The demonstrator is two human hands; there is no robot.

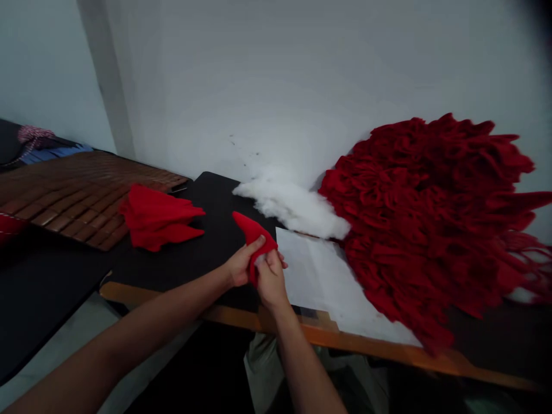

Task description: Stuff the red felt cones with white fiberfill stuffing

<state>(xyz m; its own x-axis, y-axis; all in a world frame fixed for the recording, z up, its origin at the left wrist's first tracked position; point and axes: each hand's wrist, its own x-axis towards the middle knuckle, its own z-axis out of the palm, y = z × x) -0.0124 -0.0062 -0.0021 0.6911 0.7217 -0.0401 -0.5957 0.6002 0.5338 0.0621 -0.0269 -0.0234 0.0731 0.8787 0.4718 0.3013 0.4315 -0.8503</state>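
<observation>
Both of my hands hold one small red felt cone (251, 231) above the black table top (207, 230). My left hand (240, 263) grips the cone's lower side with closed fingers. My right hand (269, 279) pinches its open end, where a bit of white stuffing shows between the fingers. The cone's pointed tip aims up and left.
A heap of white stuffing (293, 204) lies against the wall, beside a big pile of red felt cones (431, 218). White paper (319, 276) lies under that pile's edge. Flat red felt pieces (157, 218) rest left of my hands, near a brown bamboo mat (64, 195).
</observation>
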